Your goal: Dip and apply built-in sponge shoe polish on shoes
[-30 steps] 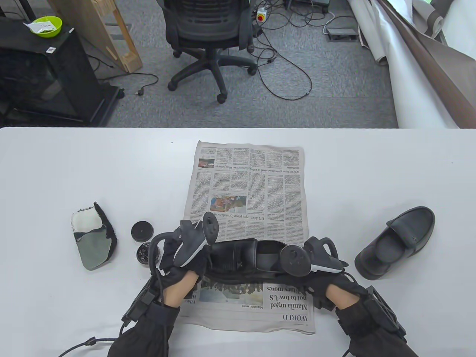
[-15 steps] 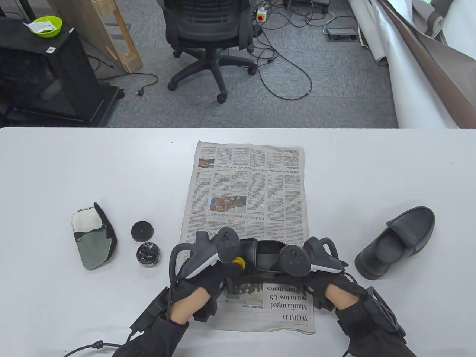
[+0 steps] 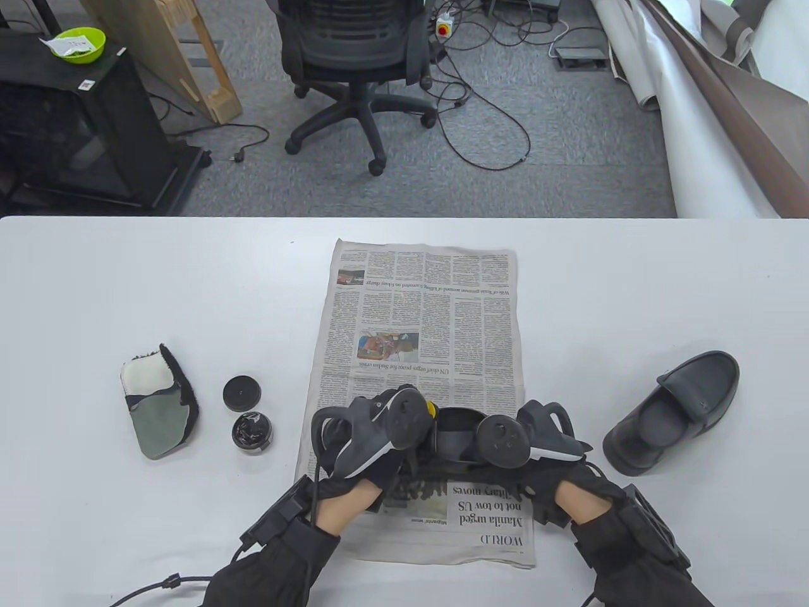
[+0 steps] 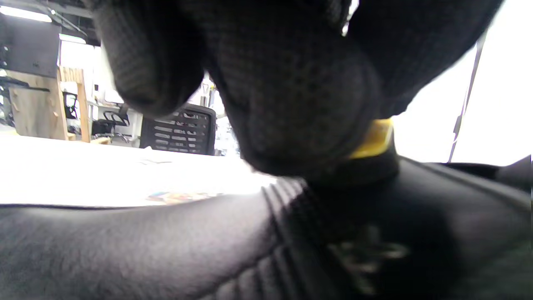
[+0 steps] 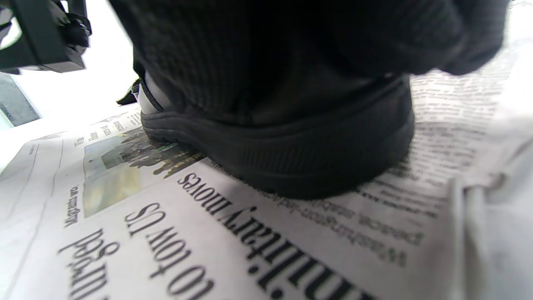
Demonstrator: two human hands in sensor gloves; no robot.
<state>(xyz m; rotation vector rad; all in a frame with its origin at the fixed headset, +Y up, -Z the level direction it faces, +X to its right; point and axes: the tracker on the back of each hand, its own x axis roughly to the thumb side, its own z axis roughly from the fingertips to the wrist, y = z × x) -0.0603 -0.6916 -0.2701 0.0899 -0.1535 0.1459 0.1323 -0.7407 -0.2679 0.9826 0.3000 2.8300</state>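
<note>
the open round black polish tin (image 3: 253, 432) holds glossy black polish near the tabletop's left front, its lid (image 3: 241, 392) just beside. the left hand (image 3: 373, 452) has moved right, pressing a yellow-backed sponge applicator (image 4: 374, 139) onto the black leather shoe (image 3: 456, 436) on the newspaper (image 3: 420, 303); the right hand (image 3: 537, 455) grips its heel.

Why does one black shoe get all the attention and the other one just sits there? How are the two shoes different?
The near shoe lies on the newspaper; the far shoe sits on the bare table. The right hand holds the near shoe, and the left hand presses a yellow-backed sponge on it; nothing touches the far shoe. Both are black slip-ons.
</note>
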